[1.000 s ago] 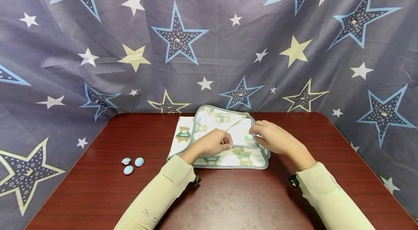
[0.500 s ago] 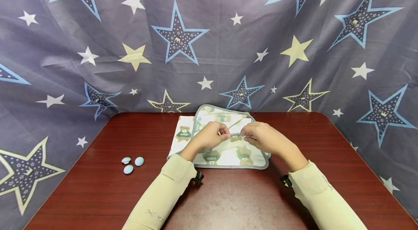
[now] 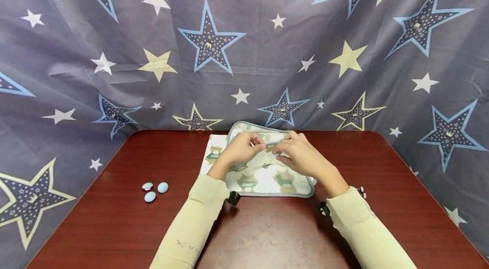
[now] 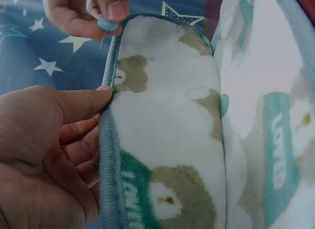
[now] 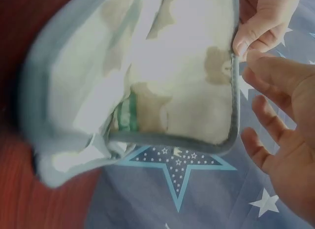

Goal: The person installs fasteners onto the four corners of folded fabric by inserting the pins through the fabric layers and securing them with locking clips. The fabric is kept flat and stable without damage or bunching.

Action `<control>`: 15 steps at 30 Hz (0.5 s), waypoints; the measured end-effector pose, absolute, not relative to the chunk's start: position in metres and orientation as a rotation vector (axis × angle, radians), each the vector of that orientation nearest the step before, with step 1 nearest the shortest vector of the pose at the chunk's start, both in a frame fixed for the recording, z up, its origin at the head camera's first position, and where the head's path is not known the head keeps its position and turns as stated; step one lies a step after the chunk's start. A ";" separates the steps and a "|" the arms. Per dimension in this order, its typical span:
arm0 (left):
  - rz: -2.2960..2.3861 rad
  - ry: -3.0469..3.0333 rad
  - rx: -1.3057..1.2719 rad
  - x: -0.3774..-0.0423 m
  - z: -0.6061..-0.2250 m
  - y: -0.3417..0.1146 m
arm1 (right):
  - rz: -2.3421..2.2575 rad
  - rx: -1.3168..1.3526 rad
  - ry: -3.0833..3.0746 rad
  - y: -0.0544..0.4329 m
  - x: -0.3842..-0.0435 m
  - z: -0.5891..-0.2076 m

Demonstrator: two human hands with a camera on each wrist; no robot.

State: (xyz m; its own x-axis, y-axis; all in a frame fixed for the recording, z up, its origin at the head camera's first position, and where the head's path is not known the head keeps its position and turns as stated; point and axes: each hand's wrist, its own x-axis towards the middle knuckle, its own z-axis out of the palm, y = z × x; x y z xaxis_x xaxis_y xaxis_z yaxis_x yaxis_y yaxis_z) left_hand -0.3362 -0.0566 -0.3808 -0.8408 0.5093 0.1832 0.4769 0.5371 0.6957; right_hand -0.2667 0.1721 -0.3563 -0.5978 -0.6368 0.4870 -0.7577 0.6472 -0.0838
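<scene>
A white cloth (image 3: 267, 180) with brown bears, green lettering and grey edging lies folded at the back of the table. My left hand (image 3: 244, 149) pinches its grey-bordered edge between thumb and fingers, and the flap stands raised, as the left wrist view shows. My right hand (image 3: 299, 154) is just right of it, near the same edge. Between its fingertips it holds a pin (image 4: 106, 24) with a light-blue round head and a thin twisted metal shaft pointing down. In the right wrist view the pin is not visible.
Several light-blue mushroom-shaped caps (image 3: 162, 188) lie on the dark red table (image 3: 114, 226) at left. Small pale-headed pins (image 3: 362, 193) lie beside the right sleeve. A grey star-printed curtain (image 3: 244, 40) hangs behind the table.
Both hands have moved away from me, the left lifting the cloth's edge up and back. My right hand has come leftward, closer to the left. The pins by the right sleeve have come into sight.
</scene>
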 end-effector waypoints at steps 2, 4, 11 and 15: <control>1.220 2.722 0.866 -0.337 -0.380 -0.058 | 0.396 1.090 -2.439 0.168 -0.269 -0.355; 1.226 2.729 0.873 -0.337 -0.379 -0.059 | 0.398 1.081 -2.435 0.165 -0.270 -0.355; 1.218 2.742 0.878 -0.333 -0.374 -0.062 | 0.391 1.063 -2.473 0.160 -0.274 -0.360; 1.217 2.731 0.900 -0.332 -0.372 -0.062 | 0.415 1.049 -2.475 0.161 -0.274 -0.362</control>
State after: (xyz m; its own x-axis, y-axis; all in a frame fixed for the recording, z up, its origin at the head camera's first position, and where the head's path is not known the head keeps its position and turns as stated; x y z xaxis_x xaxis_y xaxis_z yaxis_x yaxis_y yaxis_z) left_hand -0.3315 -0.0623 -0.3717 -0.8336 0.5119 0.2075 0.4966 0.5301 0.6873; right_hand -0.2742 0.1607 -0.3622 -0.6279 -0.6087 0.4849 -0.7336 0.6711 -0.1075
